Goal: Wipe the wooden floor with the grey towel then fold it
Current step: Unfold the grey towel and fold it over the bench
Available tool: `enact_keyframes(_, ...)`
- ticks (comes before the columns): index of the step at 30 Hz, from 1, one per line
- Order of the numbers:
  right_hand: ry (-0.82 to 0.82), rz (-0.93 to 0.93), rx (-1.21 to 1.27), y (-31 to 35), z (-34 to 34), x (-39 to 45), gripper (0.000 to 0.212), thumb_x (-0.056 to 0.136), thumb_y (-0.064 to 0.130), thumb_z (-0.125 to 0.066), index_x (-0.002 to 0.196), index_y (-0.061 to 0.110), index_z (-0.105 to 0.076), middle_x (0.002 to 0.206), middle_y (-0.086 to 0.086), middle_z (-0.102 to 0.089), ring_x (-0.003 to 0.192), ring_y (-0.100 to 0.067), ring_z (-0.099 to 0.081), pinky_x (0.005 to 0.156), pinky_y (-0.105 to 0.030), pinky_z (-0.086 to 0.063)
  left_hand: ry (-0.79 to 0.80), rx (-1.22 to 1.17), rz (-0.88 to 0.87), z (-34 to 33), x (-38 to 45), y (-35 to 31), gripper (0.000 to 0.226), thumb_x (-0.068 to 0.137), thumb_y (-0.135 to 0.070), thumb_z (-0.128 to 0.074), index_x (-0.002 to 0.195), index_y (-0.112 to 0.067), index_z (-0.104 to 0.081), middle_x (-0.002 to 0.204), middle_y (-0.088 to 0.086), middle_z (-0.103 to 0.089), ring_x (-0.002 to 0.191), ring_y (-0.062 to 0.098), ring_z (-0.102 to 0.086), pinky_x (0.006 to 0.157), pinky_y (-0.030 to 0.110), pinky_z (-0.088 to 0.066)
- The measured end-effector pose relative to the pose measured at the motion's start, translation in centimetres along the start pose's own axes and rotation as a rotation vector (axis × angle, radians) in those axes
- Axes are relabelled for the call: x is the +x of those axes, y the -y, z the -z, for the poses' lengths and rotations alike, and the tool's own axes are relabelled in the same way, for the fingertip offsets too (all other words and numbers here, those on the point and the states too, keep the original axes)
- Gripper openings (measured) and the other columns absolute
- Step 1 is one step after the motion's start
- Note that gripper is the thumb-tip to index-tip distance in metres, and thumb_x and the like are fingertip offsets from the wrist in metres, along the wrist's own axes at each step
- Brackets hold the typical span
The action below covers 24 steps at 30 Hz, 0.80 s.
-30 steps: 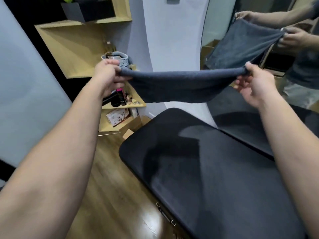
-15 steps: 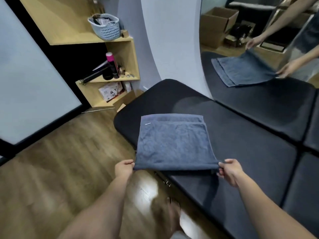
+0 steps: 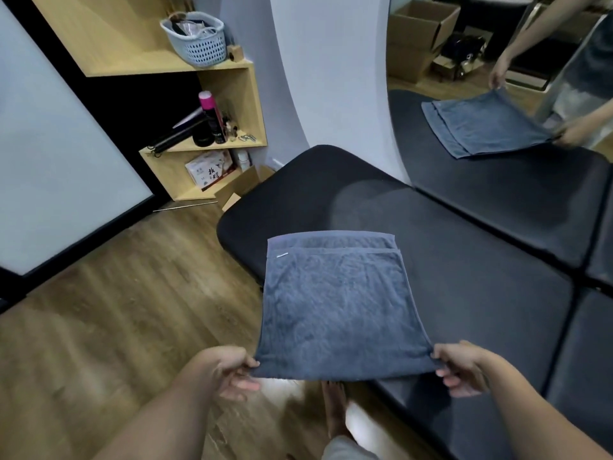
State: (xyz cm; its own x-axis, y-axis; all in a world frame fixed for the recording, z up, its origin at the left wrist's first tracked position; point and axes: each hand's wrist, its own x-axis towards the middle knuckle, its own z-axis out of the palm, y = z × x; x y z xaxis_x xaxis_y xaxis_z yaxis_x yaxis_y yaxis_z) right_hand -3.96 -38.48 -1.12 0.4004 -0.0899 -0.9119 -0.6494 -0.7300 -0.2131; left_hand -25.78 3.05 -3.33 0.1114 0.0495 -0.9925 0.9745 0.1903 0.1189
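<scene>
The grey towel [image 3: 338, 303], folded in half, lies spread on the near corner of a black padded bench [image 3: 464, 267], its near edge hanging past the bench edge. My left hand [image 3: 225, 370] pinches the near left corner. My right hand [image 3: 461, 368] pinches the near right corner. The wooden floor [image 3: 116, 310] stretches to the left and below the towel.
A wooden corner shelf [image 3: 232, 104] holds a plastic basket [image 3: 199, 38], a pink-capped can and small items. A mirror [image 3: 497, 78] behind the bench reflects the towel and a person's arms. A white panel [image 3: 49, 154] leans at the left. My bare foot [image 3: 335, 410] stands by the bench.
The towel went from being stretched in the air at chest height down onto the bench. Since half a second ago both hands keep their corners and the towel lies about the same.
</scene>
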Motion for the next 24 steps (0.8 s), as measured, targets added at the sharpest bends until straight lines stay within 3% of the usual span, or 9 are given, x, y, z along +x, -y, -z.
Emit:
enact_keyframes(5, 0.077, 0.033, 0.256, 6.0, 2.9, 0.3, 0.025, 0.086, 0.030, -0.057, 0.066, 0.019, -0.048, 0.052, -0.001, -0.052, 0.040, -0.015, -0.047, 0.048, -0.020, -0.036, 0.045, -0.285, -0.143, 3.1, -2.6, -7.6, 0.013, 0.083, -0.022, -0.054, 0.086, -0.012, -0.062, 0.058, -0.002, -0.060, 0.061, 0.018, -0.068, 0.087, 0.040, -0.052)
enact_keyframes(9, 0.109, 0.156, 0.378, 14.7, 6.3, 0.4, 0.029, 0.091, 0.033, -0.053, 0.067, 0.020, -0.046, 0.048, 0.003, -0.052, 0.037, -0.011, -0.048, 0.039, -0.017, -0.033, 0.019, -0.438, -0.284, 5.6, -5.6, -17.3, 0.011, 0.087, -0.017, -0.054, 0.080, -0.010, -0.059, 0.060, 0.002, -0.065, 0.055, 0.017, -0.069, 0.072, 0.040, -0.061)
enact_keyframes(11, 0.107, 0.212, 0.463, 18.4, 7.5, 0.4, 0.030, 0.095, 0.038, -0.055, 0.077, 0.015, -0.055, 0.060, -0.002, -0.067, 0.042, -0.013, -0.057, 0.037, -0.017, -0.039, 0.006, -0.499, -0.363, 6.5, -6.4, -21.4, 0.018, 0.093, -0.023, -0.055, 0.090, -0.006, -0.061, 0.072, 0.008, -0.072, 0.065, 0.021, -0.073, 0.064, 0.039, -0.063)
enact_keyframes(14, 0.149, 0.270, 0.557, 22.1, 8.2, 1.2, 0.041, 0.098, 0.048, -0.052, 0.100, 0.009, -0.062, 0.096, -0.013, -0.073, 0.066, -0.021, -0.063, 0.045, -0.022, -0.050, -0.008, -0.637, -0.400, 7.1, -5.5, -25.4, 0.047, 0.100, -0.045, -0.051, 0.113, 0.000, -0.055, 0.108, 0.018, -0.073, 0.097, 0.033, -0.072, 0.074, 0.047, -0.061)
enact_keyframes(17, 0.015, 0.285, 0.483, 22.3, 6.6, 3.4, 0.035, 0.099, 0.045, -0.055, 0.108, 0.012, -0.060, 0.100, -0.013, -0.068, 0.069, -0.024, -0.060, 0.058, -0.031, -0.050, -0.238, -0.523, -0.393, 5.8, -2.8, -25.6, 0.054, 0.100, -0.047, -0.052, 0.134, -0.006, -0.051, 0.129, 0.015, -0.063, 0.114, 0.035, -0.063, 0.090, 0.051, -0.052)
enact_keyframes(20, -0.170, 0.211, 0.243, 19.6, 3.1, 6.1, 0.037, 0.094, 0.047, -0.064, 0.105, 0.012, -0.059, 0.078, -0.010, -0.057, 0.051, -0.021, -0.050, 0.052, -0.029, -0.048, -0.477, -0.365, -0.376, 3.2, 1.0, -22.8, 0.072, 0.090, -0.044, -0.070, 0.141, 0.002, -0.048, 0.139, 0.016, -0.057, 0.124, 0.037, -0.056, 0.102, 0.044, -0.046)
enact_keyframes(22, -0.197, 0.106, 0.153, 17.8, 0.9, 7.3, 0.047, 0.088, 0.050, -0.071, 0.107, 0.010, -0.056, 0.083, -0.014, -0.058, 0.059, -0.026, -0.056, 0.052, -0.033, -0.051, -0.477, -0.335, -0.342, 1.5, 2.9, -21.0, 0.072, 0.085, -0.041, -0.078, 0.134, 0.004, -0.052, 0.135, 0.016, -0.058, 0.119, 0.038, -0.058, 0.098, 0.048, -0.050)
enact_keyframes(24, -0.203, 0.059, 0.218, 16.8, -0.6, 8.2, 0.055, 0.086, 0.044, -0.076, 0.117, 0.005, -0.053, 0.098, -0.018, -0.061, 0.067, -0.030, -0.059, 0.054, -0.036, -0.053, -0.466, -0.349, -0.324, 0.3, 3.9, -19.8, 0.057, 0.083, -0.033, -0.081, 0.122, -0.001, -0.055, 0.123, 0.014, -0.062, 0.103, 0.035, -0.061, 0.084, 0.045, -0.055)
